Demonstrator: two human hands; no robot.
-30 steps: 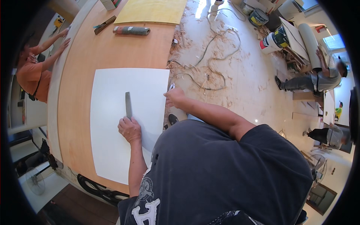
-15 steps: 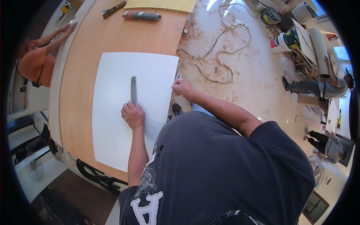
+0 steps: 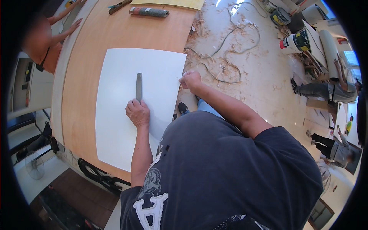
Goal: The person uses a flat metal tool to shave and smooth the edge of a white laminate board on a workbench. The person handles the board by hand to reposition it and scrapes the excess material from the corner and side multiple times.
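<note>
A white sheet (image 3: 115, 126) lies flat on the wooden table top. My left hand (image 3: 138, 113) rests on it, fingers closed round the near end of a flat grey bar (image 3: 139, 87) that looks like a file. The bar points away from me, its far end bare. By the sheet's right edge, my right hand (image 3: 191, 80) is closed in a pinch. A small pale thing seems to show at its fingertips, too small to name.
At the table's far end lie a dark patterned roll (image 3: 148, 12), a wooden tool (image 3: 119, 7) and a yellowish board (image 3: 168, 3). A cable (image 3: 230, 57) winds among shavings on the floor, near buckets (image 3: 293, 42). Co-workers stand left and right.
My right hand has shifted slightly up and right in view, still pinched. The left hand keeps its hold on the bar. The whole view has shifted a little.
</note>
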